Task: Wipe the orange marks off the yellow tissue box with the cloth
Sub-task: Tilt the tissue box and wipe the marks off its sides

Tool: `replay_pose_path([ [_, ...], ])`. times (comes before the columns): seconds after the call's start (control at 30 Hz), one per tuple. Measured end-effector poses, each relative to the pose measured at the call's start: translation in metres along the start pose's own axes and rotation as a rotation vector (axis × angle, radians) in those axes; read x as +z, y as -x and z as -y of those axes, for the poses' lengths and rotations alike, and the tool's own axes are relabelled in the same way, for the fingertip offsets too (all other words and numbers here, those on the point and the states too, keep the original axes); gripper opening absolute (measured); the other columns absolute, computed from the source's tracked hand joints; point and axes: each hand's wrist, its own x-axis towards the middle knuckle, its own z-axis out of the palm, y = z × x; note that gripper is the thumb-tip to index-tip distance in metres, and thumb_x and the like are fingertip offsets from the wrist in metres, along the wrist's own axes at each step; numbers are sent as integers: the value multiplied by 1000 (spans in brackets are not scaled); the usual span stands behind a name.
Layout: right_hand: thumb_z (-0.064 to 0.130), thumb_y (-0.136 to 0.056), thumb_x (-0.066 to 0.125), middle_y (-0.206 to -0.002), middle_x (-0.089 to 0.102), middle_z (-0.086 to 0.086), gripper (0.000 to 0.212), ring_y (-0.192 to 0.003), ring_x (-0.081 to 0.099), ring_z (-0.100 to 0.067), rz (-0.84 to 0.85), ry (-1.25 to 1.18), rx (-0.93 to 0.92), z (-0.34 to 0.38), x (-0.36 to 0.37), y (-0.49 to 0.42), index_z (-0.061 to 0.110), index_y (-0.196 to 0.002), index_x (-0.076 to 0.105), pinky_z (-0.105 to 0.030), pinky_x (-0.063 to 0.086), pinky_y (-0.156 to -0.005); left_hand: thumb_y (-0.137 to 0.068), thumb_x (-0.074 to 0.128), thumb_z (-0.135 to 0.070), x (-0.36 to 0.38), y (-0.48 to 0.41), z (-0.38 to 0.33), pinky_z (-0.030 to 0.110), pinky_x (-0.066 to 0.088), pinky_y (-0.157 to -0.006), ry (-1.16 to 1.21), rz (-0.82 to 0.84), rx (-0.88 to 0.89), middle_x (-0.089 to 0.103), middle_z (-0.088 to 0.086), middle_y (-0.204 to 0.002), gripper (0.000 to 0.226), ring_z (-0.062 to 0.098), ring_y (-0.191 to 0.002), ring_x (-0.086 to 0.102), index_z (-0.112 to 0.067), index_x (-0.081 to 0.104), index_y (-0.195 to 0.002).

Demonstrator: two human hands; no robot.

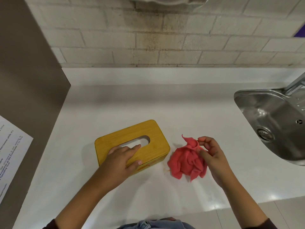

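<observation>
On a white counter beside a steel sink, a yellow tissue box lies flat with its slotted wooden lid up, near the counter's front edge. The box looks rigid and light, likely to skid on the glossy surface under rubbing, so a flat press on the lid seems the sound way to pin it; the left hand does just that, fingers spread over the lid beside the slot and thumb on the near side wall, its grip unclenched, pressing rather than clasping. Just right of the box, apart from it, a crumpled red cloth sags, soft and limp, best bunched into a pad; the right hand has its grip pinched on the cloth's upper folds. Faint orange marks show on the box's near wall, with an orange smear on the counter.
</observation>
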Motion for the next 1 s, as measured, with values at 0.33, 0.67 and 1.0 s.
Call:
replay_pose_path([
  [0.33,11,-69,53,-128,56,1,48,-113,53,-29,249,955,-241,-38,-12,23,25,-111,69,-47,41,-96,-86,62,-29,-20,-18,0,26,33,-107,415,247,-104,51,-13,-135,43,5,-126,43,-49,49,-122],
  [0.67,11,-62,78,-100,68,-1,35,-72,53,-24,55,1029,-329,-55,7,24,19,-94,68,-36,47,-65,-87,58,-22,-50,-32,6,24,46,-91,730,368,-260,57,-18,-125,35,5,-108,59,-50,61,-106],
  [1.0,-6,-66,53,-93,66,9,43,-85,63,-6,-37,266,-211,1,7,31,33,-80,61,-14,49,-66,-48,75,-70,-55,-27,17,28,51,-92,900,387,-229,57,-18,-128,72,9,-115,59,-42,62,-114],
])
